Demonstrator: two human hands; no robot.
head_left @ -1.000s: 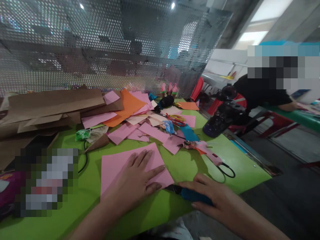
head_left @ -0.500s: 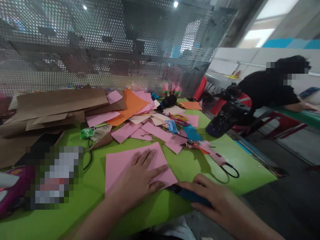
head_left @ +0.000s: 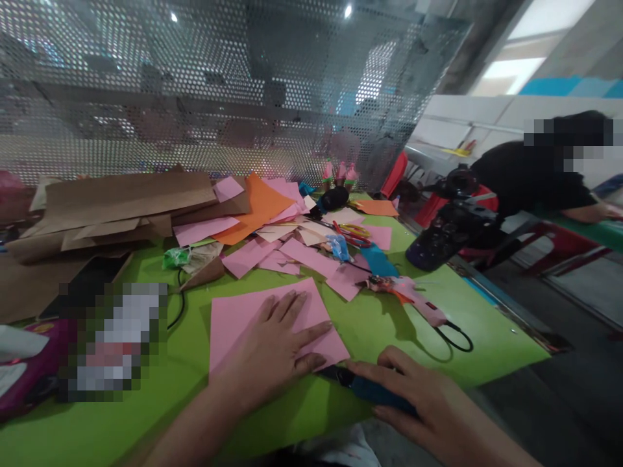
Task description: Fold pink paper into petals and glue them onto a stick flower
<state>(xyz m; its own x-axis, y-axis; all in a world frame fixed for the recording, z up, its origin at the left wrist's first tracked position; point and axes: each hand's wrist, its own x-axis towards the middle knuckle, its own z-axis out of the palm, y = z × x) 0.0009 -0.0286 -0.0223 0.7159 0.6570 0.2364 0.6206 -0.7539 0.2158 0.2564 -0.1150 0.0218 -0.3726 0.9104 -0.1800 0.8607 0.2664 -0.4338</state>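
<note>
My left hand (head_left: 277, 337) lies flat with its fingers spread over a sheet of pink paper (head_left: 231, 318), pressing it to the green tabletop. My right hand (head_left: 413, 389) is closed around a blue-handled tool (head_left: 377, 391) with a dark front end and a round dark part. That front end sits at the sheet's lower right edge, close to my left thumb. The palm covers much of the handle, so I cannot make out its exact kind.
A pink glue gun (head_left: 421, 301) with a black cord lies to the right. Pink paper scraps (head_left: 306, 256), red-handled scissors (head_left: 357, 240) and orange paper (head_left: 263, 204) lie behind. Brown cardboard (head_left: 126, 194) is stacked at left. A dark bottle (head_left: 433, 240) stands near the right edge; a person sits beyond.
The whole view has shifted slightly to the right. Against the paper, the blue-handled tool has moved a little left along the near edge; my left hand keeps its place on the sheet.
</note>
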